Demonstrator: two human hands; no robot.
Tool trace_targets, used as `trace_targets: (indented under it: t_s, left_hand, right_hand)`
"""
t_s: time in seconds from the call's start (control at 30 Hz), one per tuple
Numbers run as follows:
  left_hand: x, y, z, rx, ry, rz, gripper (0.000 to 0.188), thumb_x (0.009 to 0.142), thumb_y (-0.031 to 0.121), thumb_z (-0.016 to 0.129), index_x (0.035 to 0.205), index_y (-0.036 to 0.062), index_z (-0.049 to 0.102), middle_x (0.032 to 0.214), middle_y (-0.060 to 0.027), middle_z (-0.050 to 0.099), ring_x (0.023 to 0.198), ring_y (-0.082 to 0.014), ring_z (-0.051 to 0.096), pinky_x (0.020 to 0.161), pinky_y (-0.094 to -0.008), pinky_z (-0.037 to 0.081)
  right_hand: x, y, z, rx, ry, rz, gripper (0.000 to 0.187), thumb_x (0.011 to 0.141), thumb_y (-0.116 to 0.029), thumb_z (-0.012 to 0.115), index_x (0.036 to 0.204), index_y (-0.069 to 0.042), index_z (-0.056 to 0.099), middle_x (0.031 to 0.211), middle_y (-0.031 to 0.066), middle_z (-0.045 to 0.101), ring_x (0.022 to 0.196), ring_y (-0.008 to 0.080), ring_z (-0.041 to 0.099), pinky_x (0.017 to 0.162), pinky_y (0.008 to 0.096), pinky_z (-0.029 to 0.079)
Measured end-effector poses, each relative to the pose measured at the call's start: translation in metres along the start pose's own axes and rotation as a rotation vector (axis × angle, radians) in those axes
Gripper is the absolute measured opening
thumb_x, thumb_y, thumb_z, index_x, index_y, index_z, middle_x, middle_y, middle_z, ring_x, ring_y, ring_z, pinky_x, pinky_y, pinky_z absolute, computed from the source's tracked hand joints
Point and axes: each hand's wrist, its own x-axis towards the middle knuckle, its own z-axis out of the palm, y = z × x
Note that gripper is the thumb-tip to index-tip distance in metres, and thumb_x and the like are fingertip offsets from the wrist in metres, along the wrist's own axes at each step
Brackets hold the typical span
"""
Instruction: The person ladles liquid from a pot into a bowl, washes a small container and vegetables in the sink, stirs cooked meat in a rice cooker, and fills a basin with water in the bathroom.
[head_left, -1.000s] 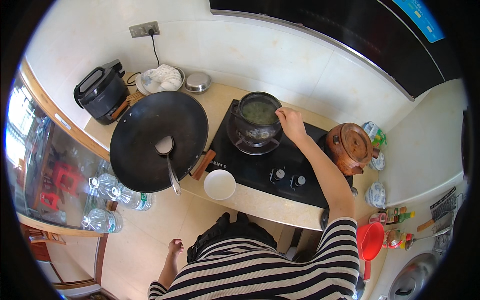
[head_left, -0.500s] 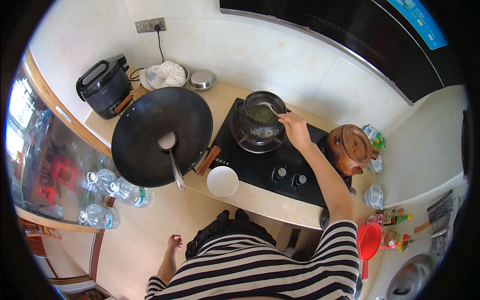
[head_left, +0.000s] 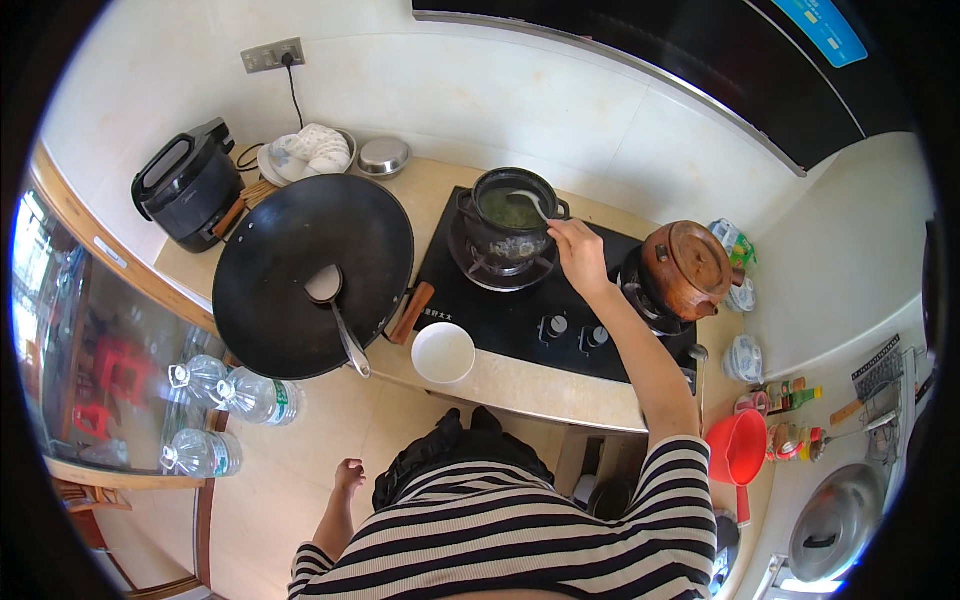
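Spoon [head_left: 527, 202] held in right hand's [head_left: 578, 255] grip, bowl over dark pot [head_left: 510, 222].

Right hand [head_left: 578, 255] stretched far forward, fingers closed in a grip; left hand [head_left: 348, 474] hanging low, loosely open.

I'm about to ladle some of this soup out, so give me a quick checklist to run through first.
1. Spoon in the right hand: ok, its bowl is over the dark pot.
2. White bowl ready: ok, it sits at the counter's front edge and looks empty.
3. Path from pot to bowl: ok, only the black stovetop lies between.
4. Left hand free: ok, it hangs at the side, holding nothing.
5. Wok handle near the bowl: not ok, it juts toward it.
6. Burner under the pot: cannot tell whether it is lit.
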Motion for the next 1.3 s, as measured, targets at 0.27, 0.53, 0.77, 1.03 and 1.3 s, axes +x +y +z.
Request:
trace_targets:
  t_s: [0.27,0.53,0.77,1.03,1.3]
  left_hand:
    - [0.017,0.01,-0.011,0.133,-0.017,0.015,0.025,0.074,0.002,0.05,0.099,0.0011,0.055,0.081,-0.0097,0.06,0.054,-0.0174,0.059,0.045,-0.028,0.047]
    - [0.027,0.024,-0.029,0.19,-0.052,0.031,0.026,0.076,0.004,0.05,0.101,0.0029,0.056,0.078,-0.0098,0.061,0.055,-0.0173,0.06,0.046,-0.0281,0.048]
    - [0.042,0.019,-0.046,0.268,-0.111,0.006,0.025,0.077,0.005,0.05,0.101,0.0062,0.056,0.071,-0.0067,0.059,0.054,-0.0163,0.059,0.045,-0.0277,0.047]
    - [0.052,0.058,-0.045,0.391,-0.216,0.009,0.025,0.076,0.004,0.051,0.101,0.0066,0.056,0.069,-0.0052,0.057,0.053,-0.0155,0.057,0.044,-0.0268,0.045]
    - [0.06,0.085,-0.004,0.599,-0.54,0.087,0.02,0.084,0.008,0.047,0.103,0.0079,0.053,0.069,-0.0038,0.055,0.053,-0.0156,0.054,0.048,-0.0283,0.046]
  right_hand:
    - [-0.002,-0.01,0.011,-0.088,0.106,-0.071,0.01,0.076,-0.003,0.059,0.084,0.002,0.062,0.074,0.0145,0.061,0.064,0.0275,0.059,0.058,0.0313,0.047]
    - [-0.019,-0.041,-0.006,0.824,0.512,0.661,0.024,0.085,-0.016,0.056,0.093,0.006,0.058,0.072,0.0142,0.062,0.053,0.0156,0.057,0.047,0.0235,0.044]
    - [-0.112,-0.102,-0.02,0.724,0.255,0.853,0.019,0.085,-0.013,0.051,0.089,0.004,0.058,0.066,0.0121,0.06,0.048,0.0132,0.055,0.04,0.0225,0.041]
    - [-0.195,-0.115,0.039,0.681,0.076,1.047,0.02,0.087,-0.015,0.052,0.092,0.004,0.058,0.069,0.0101,0.059,0.053,0.0112,0.055,0.047,0.0222,0.045]
    - [-0.232,-0.099,0.069,0.807,0.059,1.116,0.039,0.083,-0.02,0.059,0.113,0.001,0.047,0.068,0.0063,0.059,0.052,0.0097,0.055,0.048,0.023,0.048]
